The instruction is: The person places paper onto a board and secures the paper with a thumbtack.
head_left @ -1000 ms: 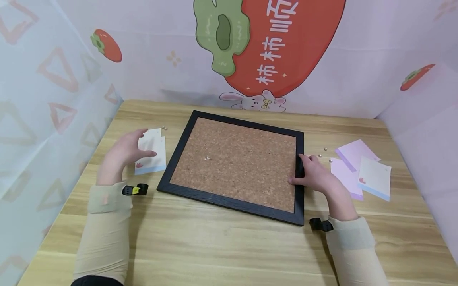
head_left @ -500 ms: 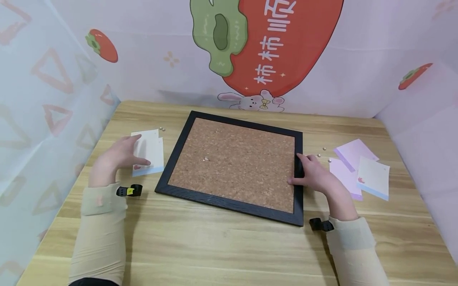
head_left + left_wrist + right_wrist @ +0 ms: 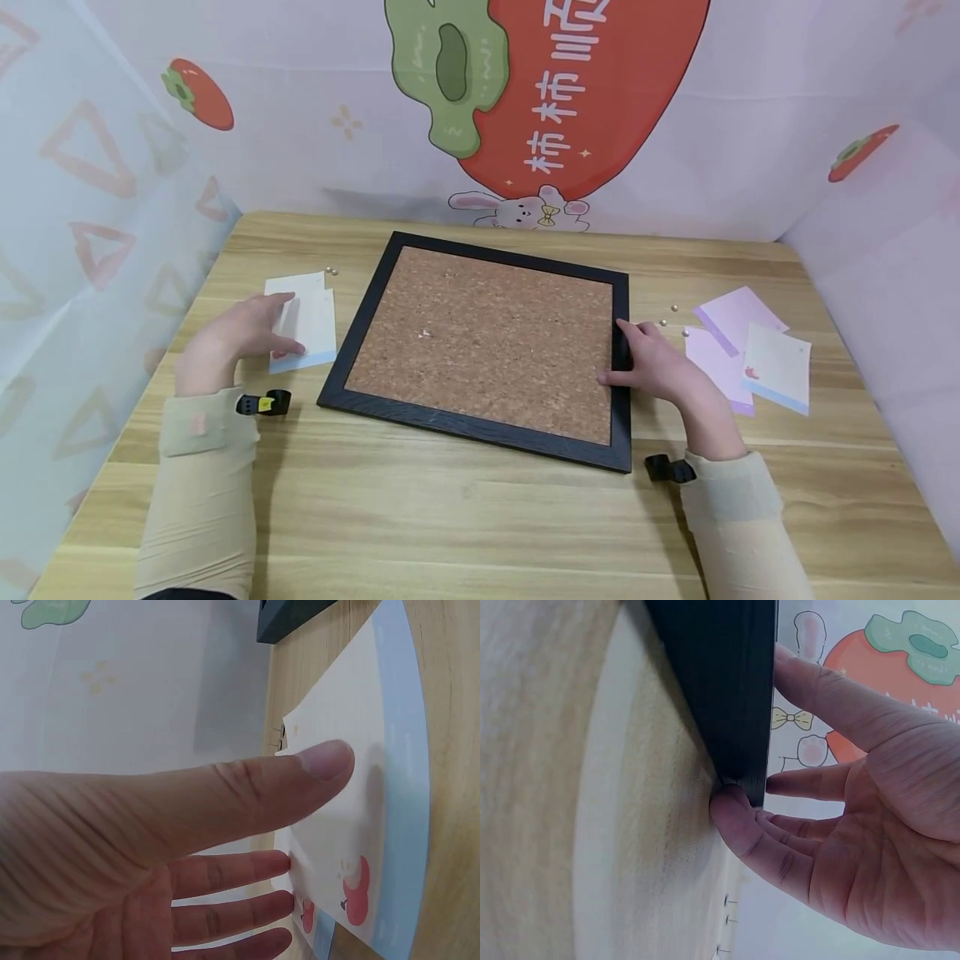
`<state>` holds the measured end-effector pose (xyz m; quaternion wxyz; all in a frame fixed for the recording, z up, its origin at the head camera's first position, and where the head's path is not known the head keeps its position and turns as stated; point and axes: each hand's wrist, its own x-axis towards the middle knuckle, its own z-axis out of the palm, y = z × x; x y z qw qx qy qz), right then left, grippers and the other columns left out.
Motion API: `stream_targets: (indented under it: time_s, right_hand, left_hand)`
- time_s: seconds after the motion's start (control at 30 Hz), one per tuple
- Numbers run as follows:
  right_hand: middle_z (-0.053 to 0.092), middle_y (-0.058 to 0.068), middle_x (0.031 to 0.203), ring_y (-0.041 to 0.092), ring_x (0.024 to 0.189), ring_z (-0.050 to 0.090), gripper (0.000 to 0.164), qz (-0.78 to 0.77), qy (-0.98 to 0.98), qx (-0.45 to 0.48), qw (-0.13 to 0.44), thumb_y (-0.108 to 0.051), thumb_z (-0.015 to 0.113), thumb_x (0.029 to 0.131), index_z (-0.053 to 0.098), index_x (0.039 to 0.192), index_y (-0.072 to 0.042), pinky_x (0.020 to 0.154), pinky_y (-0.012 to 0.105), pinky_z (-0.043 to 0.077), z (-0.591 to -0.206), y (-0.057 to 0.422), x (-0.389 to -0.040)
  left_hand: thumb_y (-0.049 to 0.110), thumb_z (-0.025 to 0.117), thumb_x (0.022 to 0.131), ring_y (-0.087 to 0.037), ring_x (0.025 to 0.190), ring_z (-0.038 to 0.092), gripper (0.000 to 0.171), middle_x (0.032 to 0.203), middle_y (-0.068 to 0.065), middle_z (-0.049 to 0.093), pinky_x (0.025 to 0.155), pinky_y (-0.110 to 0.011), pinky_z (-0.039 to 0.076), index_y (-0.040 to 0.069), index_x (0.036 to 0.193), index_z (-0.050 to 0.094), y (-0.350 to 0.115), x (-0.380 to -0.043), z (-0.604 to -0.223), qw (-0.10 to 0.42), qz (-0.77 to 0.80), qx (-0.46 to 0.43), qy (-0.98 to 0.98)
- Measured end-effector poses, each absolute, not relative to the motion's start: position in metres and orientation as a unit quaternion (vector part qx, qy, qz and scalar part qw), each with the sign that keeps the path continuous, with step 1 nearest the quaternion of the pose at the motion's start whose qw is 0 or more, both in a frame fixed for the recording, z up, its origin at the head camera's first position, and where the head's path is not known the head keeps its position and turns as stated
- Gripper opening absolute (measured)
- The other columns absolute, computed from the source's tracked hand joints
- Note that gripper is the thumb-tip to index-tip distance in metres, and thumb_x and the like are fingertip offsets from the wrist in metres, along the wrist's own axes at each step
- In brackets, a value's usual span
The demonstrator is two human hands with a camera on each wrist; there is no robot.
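Observation:
A corkboard [image 3: 480, 342] in a black frame lies at a slant on the wooden table. My right hand [image 3: 660, 362] grips its right edge. In the right wrist view, the thumb lies over the black frame [image 3: 720, 690] and a finger curls against its side at the table. At the left, my left hand [image 3: 236, 337] hovers over two overlapping white note cards [image 3: 311, 325] with a blue strip. Its thumb [image 3: 247, 791] stretches above the upper card [image 3: 345, 802], and the other fingers extend right at the card's edge, pinching nothing.
Two pearl-headed pins [image 3: 332, 271] lie behind the white cards. More pins [image 3: 663, 322] sit right of the corkboard. Beyond them are two purple note cards [image 3: 741, 315] and another white card [image 3: 777, 367]. Printed cloth [image 3: 337, 108] hangs along the table's back and sides.
My left hand has come a little nearer and leftward, lower over the white cards. The right hand keeps its grip on the corkboard. The head view has shifted slightly right.

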<state>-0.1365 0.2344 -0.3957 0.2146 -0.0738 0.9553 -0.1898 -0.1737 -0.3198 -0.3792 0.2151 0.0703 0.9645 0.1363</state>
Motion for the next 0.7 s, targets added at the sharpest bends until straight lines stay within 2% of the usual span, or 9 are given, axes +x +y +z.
stream_targets:
  time_s: [0.17, 0.27, 0.47, 0.57, 0.7]
  right_hand:
    - [0.03, 0.041, 0.146, 0.05, 0.128, 0.045, 0.102, -0.187, 0.956, -0.076, 0.214, -0.039, 0.076, 0.088, 0.018, 0.155, 0.01, 0.106, 0.063, 0.041, -0.396, 0.235, -0.137]
    - [0.03, 0.04, 0.147, 0.05, 0.129, 0.046, 0.102, -0.184, 0.956, -0.076, 0.215, -0.039, 0.076, 0.088, 0.018, 0.155, 0.009, 0.106, 0.063, 0.042, -0.396, 0.234, -0.137]
    - [0.03, 0.04, 0.147, 0.05, 0.129, 0.045, 0.102, -0.18, 0.957, -0.079, 0.215, -0.04, 0.076, 0.088, 0.017, 0.155, 0.01, 0.106, 0.063, 0.042, -0.394, 0.233, -0.136]
    - [0.03, 0.04, 0.146, 0.05, 0.128, 0.046, 0.102, -0.18, 0.957, -0.08, 0.212, -0.04, 0.076, 0.088, 0.018, 0.155, 0.01, 0.105, 0.063, 0.042, -0.394, 0.234, -0.136]
    - [0.03, 0.04, 0.146, 0.05, 0.127, 0.048, 0.102, -0.181, 0.957, -0.08, 0.211, -0.04, 0.076, 0.088, 0.018, 0.155, 0.01, 0.104, 0.062, 0.043, -0.395, 0.235, -0.136]
  left_hand:
    - [0.023, 0.081, 0.079, -0.049, 0.112, 0.047, 0.096, 0.138, -0.044, 0.039, 0.103, -0.068, 0.038, -0.015, 0.149, 0.027, -0.317, -0.173, -0.378, 0.217, 0.134, 0.057, 0.965]
    - [0.022, 0.08, 0.079, -0.052, 0.114, 0.044, 0.093, 0.137, -0.045, 0.037, 0.101, -0.068, 0.04, -0.016, 0.147, 0.03, -0.316, -0.173, -0.379, 0.211, 0.125, 0.054, 0.968]
    - [0.022, 0.076, 0.083, -0.057, 0.127, 0.037, 0.082, 0.138, -0.047, 0.035, 0.106, -0.068, 0.036, -0.017, 0.143, 0.037, -0.314, -0.172, -0.38, 0.208, 0.109, 0.05, 0.971]
    - [0.022, 0.075, 0.084, -0.057, 0.126, 0.038, 0.078, 0.138, -0.046, 0.037, 0.106, -0.067, 0.037, -0.017, 0.142, 0.04, -0.312, -0.172, -0.379, 0.203, 0.1, 0.051, 0.973]
    - [0.022, 0.075, 0.085, -0.051, 0.116, 0.044, 0.074, 0.135, -0.043, 0.042, 0.103, -0.063, 0.041, -0.015, 0.141, 0.043, -0.308, -0.172, -0.378, 0.201, 0.089, 0.051, 0.974]
